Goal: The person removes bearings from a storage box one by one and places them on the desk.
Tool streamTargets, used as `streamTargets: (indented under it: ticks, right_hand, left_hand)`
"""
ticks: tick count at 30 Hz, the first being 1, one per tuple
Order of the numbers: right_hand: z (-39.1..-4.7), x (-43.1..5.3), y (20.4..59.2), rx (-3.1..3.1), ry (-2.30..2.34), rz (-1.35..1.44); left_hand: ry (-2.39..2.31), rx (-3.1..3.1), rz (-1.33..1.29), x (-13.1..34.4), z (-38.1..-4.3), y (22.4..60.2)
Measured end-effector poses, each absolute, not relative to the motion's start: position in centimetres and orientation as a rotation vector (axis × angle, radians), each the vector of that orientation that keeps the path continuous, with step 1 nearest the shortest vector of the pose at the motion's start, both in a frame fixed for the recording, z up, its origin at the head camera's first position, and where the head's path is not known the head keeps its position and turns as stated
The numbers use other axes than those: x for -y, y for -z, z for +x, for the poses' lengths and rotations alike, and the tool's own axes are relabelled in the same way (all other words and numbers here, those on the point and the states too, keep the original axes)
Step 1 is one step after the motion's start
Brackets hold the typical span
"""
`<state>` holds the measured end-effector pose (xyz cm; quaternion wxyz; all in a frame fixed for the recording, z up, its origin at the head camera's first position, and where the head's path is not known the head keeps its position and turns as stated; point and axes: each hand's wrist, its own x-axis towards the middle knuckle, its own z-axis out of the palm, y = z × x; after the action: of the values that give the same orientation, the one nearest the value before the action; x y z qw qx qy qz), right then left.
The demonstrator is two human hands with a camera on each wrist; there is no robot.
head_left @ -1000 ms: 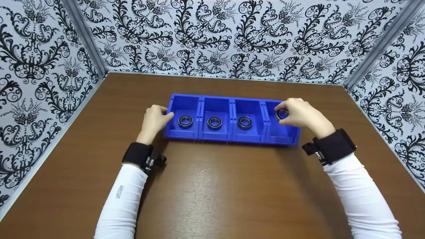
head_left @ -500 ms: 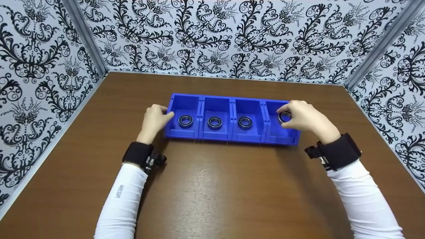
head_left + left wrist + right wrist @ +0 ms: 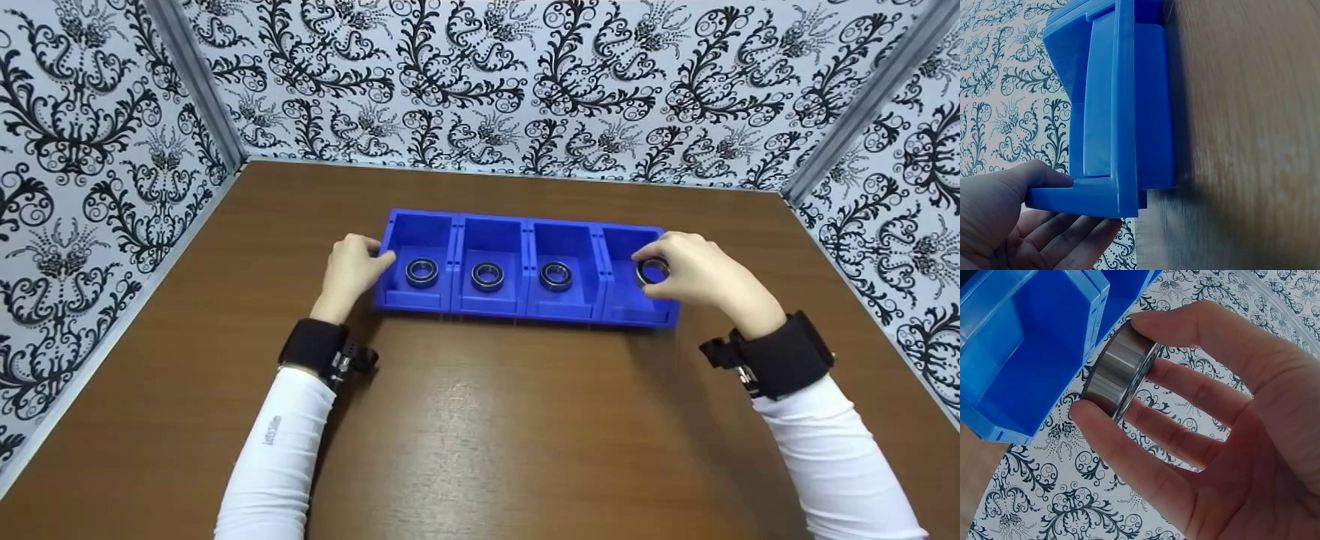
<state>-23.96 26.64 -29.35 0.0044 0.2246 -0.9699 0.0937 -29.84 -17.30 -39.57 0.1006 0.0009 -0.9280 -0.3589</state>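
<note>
My left hand grips the left side wall of a row of joined blue bins, thumb on the inside and fingers outside in the left wrist view. Between thumb and fingertips my right hand pinches a ball bearing by its shiny steel outer ring. In the head view this bearing is held over the rightmost bin, tilted up. Each of the other bins has one bearing lying flat: a left one, a second one and a third one.
The bins stand on a brown wooden table, toward its back. Patterned black-and-white walls enclose the back and both sides. Black camera straps are on both wrists.
My right hand, with the bearing in it, has shifted a little to the right and nearer to me. My left hand stays on the bin's side wall.
</note>
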Motion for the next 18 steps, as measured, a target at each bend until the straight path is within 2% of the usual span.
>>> streamTargets:
  ticks: [18]
  right_hand:
    - [-22.1,-26.8,29.4,3.016,-0.295,0.709]
  left_hand:
    - [1.080,2.745,-0.002,17.3,-29.9,39.6]
